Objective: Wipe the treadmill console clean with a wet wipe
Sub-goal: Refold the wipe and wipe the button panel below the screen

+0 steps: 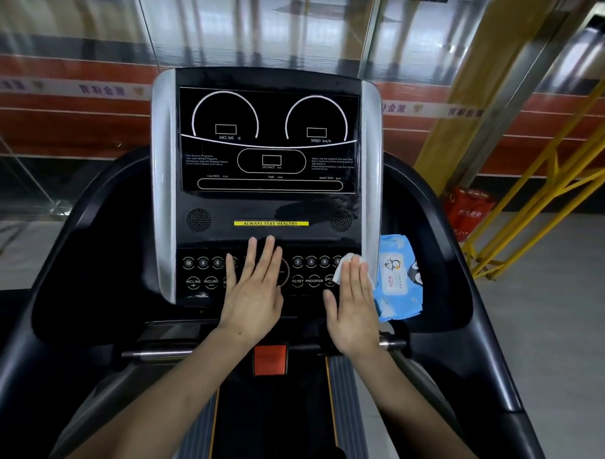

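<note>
The black treadmill console [267,207] stands in front of me, with a dark display above and a row of round buttons below. My right hand [351,306] lies flat with straight fingers on a white wet wipe [348,265], pressing it onto the right-hand buttons near the silver side trim. My left hand [254,289] rests flat, fingers spread, on the middle of the button panel. Most of the wipe is hidden under my fingers.
A blue pack of wet wipes [397,277] lies in the right tray of the console. An orange safety key [270,358] sits below the panel. Black handrails [464,269] curve along both sides. Yellow railings [535,189] and a red box [468,211] stand at the right.
</note>
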Demonstrator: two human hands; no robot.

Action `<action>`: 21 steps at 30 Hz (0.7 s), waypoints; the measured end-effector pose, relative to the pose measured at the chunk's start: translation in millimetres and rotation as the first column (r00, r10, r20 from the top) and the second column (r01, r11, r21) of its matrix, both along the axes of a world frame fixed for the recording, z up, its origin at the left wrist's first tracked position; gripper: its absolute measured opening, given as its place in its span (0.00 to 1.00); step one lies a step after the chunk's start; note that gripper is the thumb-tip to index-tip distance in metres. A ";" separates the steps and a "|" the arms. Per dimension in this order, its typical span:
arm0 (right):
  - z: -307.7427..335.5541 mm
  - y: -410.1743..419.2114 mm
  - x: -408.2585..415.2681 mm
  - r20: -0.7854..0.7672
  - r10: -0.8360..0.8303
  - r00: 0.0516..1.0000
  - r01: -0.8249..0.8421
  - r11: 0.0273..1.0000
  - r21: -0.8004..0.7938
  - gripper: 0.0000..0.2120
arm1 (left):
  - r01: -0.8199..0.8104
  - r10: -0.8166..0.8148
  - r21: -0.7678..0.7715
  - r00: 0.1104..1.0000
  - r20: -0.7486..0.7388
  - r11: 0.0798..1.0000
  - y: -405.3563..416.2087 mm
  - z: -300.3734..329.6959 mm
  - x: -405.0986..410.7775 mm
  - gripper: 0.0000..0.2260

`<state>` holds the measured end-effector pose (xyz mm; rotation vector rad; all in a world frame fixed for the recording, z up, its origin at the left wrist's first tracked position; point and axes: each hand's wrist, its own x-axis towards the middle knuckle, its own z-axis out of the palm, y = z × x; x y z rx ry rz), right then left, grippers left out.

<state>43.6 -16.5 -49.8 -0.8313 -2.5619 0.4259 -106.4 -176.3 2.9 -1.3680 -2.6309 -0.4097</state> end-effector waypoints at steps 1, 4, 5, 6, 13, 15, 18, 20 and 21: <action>4.9 1.1 -4.6 -0.002 -0.003 1.000 0.003 1.000 -0.011 0.34 | 0.001 -0.001 0.002 1.000 0.008 1.000 0.4 0.4 0.2 0.33; 11.0 -7.5 -12.6 0.008 0.013 1.000 -0.013 1.000 -0.019 0.34 | 0.003 -0.003 0.003 1.000 0.011 1.000 -3.1 1.2 -0.6 0.33; 11.4 -14.5 -17.5 0.024 0.045 0.999 -0.044 0.999 -0.007 0.34 | -0.004 0.004 0.003 1.000 0.001 1.000 -6.1 0.8 -1.9 0.33; 11.4 -22.1 -24.3 0.047 0.085 0.995 -0.085 0.996 0.011 0.34 | -0.011 0.011 0.005 1.000 -0.005 1.000 -9.2 0.2 -3.9 0.33; 12.1 -2.1 -11.8 0.151 0.173 0.973 -0.196 0.969 0.153 0.34 | 0.006 -0.006 -0.007 1.000 -0.007 1.000 -22.4 -7.8 -9.7 0.33; 8.5 12.8 6.2 0.123 0.063 0.990 -0.078 0.989 0.124 0.34 | 0.012 -0.012 -0.004 1.000 0.002 1.000 -24.2 -9.2 -7.9 0.33; 5.6 1.6 -2.2 0.052 -0.021 0.998 0.019 0.999 0.038 0.34 | 0.017 -0.016 0.004 1.000 -0.004 1.000 -28.7 -11.0 -8.0 0.33; 5.1 -26.4 -22.1 0.034 0.075 0.997 -0.075 0.997 0.022 0.34 | 0.017 -0.016 0.008 1.000 -0.010 1.000 -34.0 -13.9 -10.1 0.33; 3.5 -40.9 -30.6 0.046 0.154 0.987 -0.156 0.987 0.044 0.34 | 0.018 -0.017 0.010 1.000 -0.012 1.000 -35.7 -15.0 -11.6 0.33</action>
